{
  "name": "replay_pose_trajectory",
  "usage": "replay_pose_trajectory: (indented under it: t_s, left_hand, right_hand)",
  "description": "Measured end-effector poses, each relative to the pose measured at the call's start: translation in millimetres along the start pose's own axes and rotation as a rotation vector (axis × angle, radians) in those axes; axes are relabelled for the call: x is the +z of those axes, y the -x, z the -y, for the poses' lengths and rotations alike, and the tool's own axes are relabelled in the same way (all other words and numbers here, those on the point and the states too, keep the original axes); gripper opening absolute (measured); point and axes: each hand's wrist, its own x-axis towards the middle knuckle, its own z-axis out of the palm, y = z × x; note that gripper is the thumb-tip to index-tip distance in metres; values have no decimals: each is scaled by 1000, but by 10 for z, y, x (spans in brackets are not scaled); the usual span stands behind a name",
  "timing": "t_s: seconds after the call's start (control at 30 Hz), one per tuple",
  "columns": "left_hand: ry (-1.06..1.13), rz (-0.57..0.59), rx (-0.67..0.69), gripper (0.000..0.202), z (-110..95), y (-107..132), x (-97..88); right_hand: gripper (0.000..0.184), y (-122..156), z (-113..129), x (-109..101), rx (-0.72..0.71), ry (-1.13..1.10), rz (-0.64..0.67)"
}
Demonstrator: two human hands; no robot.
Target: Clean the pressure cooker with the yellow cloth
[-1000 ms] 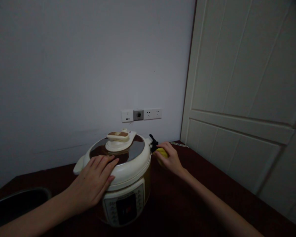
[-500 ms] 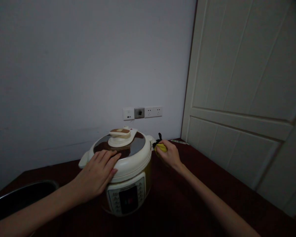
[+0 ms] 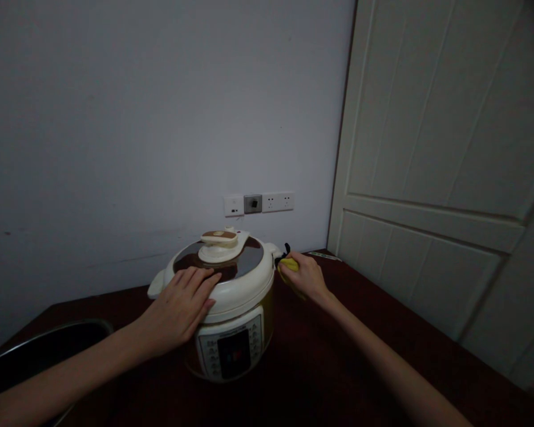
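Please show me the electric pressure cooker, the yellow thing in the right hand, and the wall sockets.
Electric pressure cooker (image 3: 238, 299): head view, cream rim.
Yellow thing (image 3: 288, 265): head view, its top.
Wall sockets (image 3: 277, 201): head view, white faceplate.

A white electric pressure cooker (image 3: 231, 341) stands upright just ahead of the left hand (image 3: 180, 311), which lies flat against its rim and dark, shiny lid (image 3: 249, 256). A bunched yellow cloth (image 3: 288, 265) sits inside the right hand (image 3: 306, 277), just beside the cooker.
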Motion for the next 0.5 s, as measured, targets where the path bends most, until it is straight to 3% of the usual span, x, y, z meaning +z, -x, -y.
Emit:
replay_pose_trajectory:
  t_s: [0.2,0.37,0.43,0.5]
  left_hand:
    - [4,7,-1,40,-5,-3,-6]
    - [0,16,-5,39,-15,-5,-19]
    - [-4,21,-3,40,-17,-4,-17]
    - [-11,22,2,40,-17,-3,-13]
  right_hand:
    - [14,26,53,4,-40,32,-15]
    - [14,-63,-78,-63,37,58,-19]
    - [18,-84,-119,-68,77,19,-63]
    - [24,-67,-113,-38,26,-69,-80]
